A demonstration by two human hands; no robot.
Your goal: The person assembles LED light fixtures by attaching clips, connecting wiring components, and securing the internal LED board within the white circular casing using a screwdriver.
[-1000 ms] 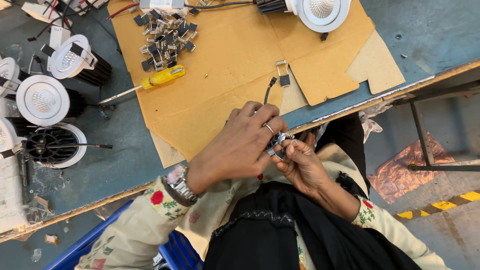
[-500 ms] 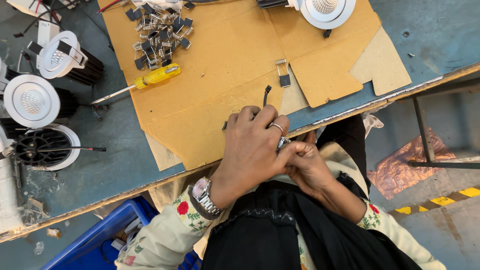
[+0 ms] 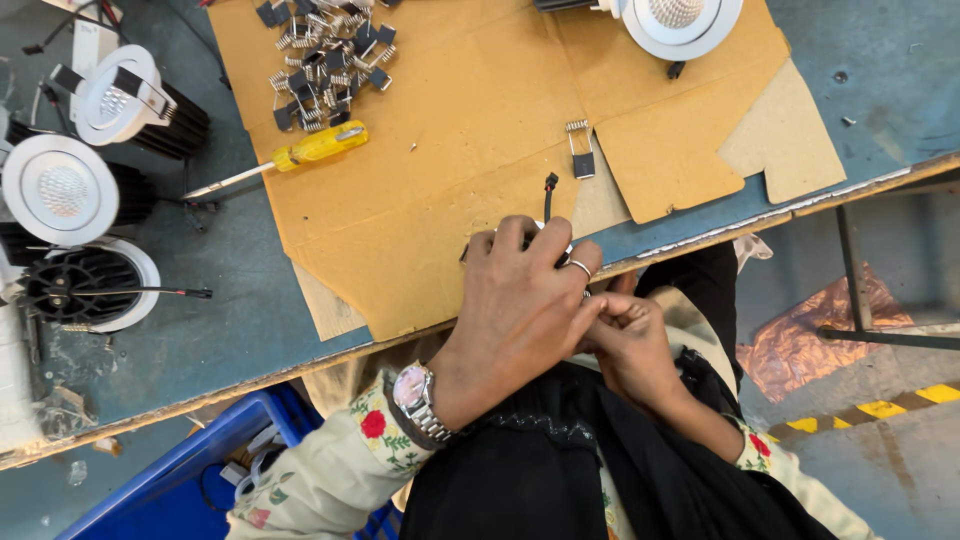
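Left hand (image 3: 520,300) at the near table edge, fingers curled down over a small part with a black wire (image 3: 547,195) running up from it onto the cardboard sheet (image 3: 450,150); the part itself is hidden under the hand. Ring on one finger, wristwatch (image 3: 415,395) on that wrist. Right hand (image 3: 630,335) just beside and touching the left, fingers bunched together against the left hand's fingertips; what they pinch cannot be told.

On the cardboard: pile of small spring clips (image 3: 325,60) at the far side, yellow-handled screwdriver (image 3: 285,158) just below the pile, one single spring clip (image 3: 580,150) near the wire's plug end. White round downlight (image 3: 680,20) at the top edge of the sheet.

Left of the cardboard, on the blue table (image 3: 230,290): three more downlights (image 3: 60,190) with black heat sinks, one lying face down.

Blue plastic crate (image 3: 170,475) below the table edge, holding cables and small parts, contents mostly hidden.
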